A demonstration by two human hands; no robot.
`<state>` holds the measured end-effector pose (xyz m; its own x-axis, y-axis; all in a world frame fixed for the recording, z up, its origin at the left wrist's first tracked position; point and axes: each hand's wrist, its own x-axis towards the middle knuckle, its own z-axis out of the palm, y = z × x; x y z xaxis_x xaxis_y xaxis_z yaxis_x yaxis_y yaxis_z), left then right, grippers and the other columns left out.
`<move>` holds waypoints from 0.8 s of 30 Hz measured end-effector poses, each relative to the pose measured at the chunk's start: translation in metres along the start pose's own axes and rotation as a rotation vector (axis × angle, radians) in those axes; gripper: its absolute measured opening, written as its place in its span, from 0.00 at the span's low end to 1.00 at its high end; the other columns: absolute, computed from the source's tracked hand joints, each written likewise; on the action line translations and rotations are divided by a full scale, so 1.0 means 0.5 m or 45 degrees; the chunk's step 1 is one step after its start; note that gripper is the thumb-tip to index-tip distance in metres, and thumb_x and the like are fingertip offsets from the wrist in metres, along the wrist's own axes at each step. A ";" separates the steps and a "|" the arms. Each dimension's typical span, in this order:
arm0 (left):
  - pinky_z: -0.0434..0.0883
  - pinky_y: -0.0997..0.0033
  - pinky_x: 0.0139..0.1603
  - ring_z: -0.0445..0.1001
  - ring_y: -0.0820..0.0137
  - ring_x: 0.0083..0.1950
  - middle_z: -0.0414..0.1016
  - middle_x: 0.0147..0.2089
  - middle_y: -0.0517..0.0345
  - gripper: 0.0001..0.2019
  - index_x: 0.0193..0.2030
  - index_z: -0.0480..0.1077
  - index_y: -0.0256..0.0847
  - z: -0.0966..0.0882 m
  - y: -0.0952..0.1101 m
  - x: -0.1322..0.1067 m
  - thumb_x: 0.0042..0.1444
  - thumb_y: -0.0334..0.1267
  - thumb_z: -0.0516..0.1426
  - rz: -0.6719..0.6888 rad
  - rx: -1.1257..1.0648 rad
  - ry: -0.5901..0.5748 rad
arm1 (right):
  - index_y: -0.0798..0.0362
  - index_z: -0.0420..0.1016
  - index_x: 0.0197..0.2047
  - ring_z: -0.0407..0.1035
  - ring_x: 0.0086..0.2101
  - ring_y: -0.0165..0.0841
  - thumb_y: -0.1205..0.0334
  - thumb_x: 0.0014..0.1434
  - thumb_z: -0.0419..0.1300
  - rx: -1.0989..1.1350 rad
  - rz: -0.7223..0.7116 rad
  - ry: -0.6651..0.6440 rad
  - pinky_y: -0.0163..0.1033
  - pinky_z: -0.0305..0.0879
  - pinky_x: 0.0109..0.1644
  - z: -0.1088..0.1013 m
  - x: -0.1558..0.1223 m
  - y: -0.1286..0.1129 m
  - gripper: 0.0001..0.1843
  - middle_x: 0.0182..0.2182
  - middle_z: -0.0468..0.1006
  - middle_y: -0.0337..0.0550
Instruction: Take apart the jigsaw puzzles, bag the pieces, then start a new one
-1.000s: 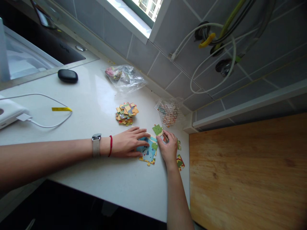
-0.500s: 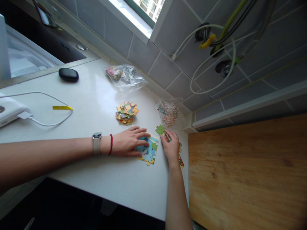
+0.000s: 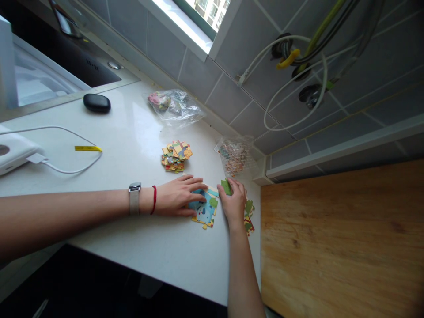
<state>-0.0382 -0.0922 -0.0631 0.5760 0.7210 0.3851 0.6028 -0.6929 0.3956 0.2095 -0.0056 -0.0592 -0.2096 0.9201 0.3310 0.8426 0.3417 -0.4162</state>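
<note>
My left hand (image 3: pixel 180 195) lies flat with its fingers spread, the fingertips on a joined section of blue jigsaw puzzle (image 3: pixel 206 213) with a yellow edge. Just right of that section, my right hand (image 3: pixel 234 201) pinches a green puzzle piece (image 3: pixel 226 187) between thumb and fingers. Part of the piece is hidden by the fingers. More loose puzzle pieces (image 3: pixel 249 216) lie beyond my right wrist, partly covered by it. A stacked pile of puzzle pieces (image 3: pixel 176 156) sits behind my left hand.
Two clear plastic bags, one with pink and green contents (image 3: pixel 175 107) and one with many small pieces (image 3: pixel 236 154), lie near the tiled wall. A black oval case (image 3: pixel 96 103), a white power bank (image 3: pixel 16 152) with cable, and a wooden board (image 3: pixel 341 238) flank the white counter.
My right hand has turned the green piece and brought it slightly lower, beside the joined section. More of the loose pieces at right now show. My left hand stays in place.
</note>
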 end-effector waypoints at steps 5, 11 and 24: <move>0.64 0.51 0.66 0.67 0.49 0.68 0.69 0.69 0.48 0.18 0.59 0.75 0.47 -0.004 0.002 0.001 0.65 0.50 0.61 -0.005 0.031 -0.026 | 0.57 0.83 0.52 0.72 0.52 0.47 0.56 0.61 0.62 0.081 -0.020 -0.041 0.52 0.65 0.63 -0.016 -0.001 0.005 0.21 0.49 0.80 0.56; 0.67 0.53 0.63 0.71 0.53 0.63 0.74 0.62 0.48 0.12 0.49 0.75 0.44 -0.011 -0.002 0.005 0.69 0.48 0.58 -0.058 0.021 0.018 | 0.53 0.82 0.52 0.73 0.52 0.43 0.65 0.57 0.59 0.241 -0.117 -0.161 0.50 0.69 0.62 -0.046 -0.007 0.012 0.21 0.51 0.77 0.51; 0.72 0.51 0.59 0.74 0.53 0.60 0.76 0.57 0.46 0.10 0.50 0.74 0.40 -0.005 -0.010 0.004 0.67 0.42 0.59 -0.150 0.008 0.103 | 0.47 0.77 0.58 0.71 0.57 0.41 0.75 0.51 0.53 0.386 -0.289 -0.357 0.50 0.66 0.66 -0.059 -0.015 0.005 0.33 0.54 0.75 0.48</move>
<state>-0.0414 -0.0873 -0.0622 0.4547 0.7947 0.4021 0.6672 -0.6030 0.4373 0.2278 -0.0173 -0.0376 -0.5331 0.8175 0.2182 0.5857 0.5426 -0.6021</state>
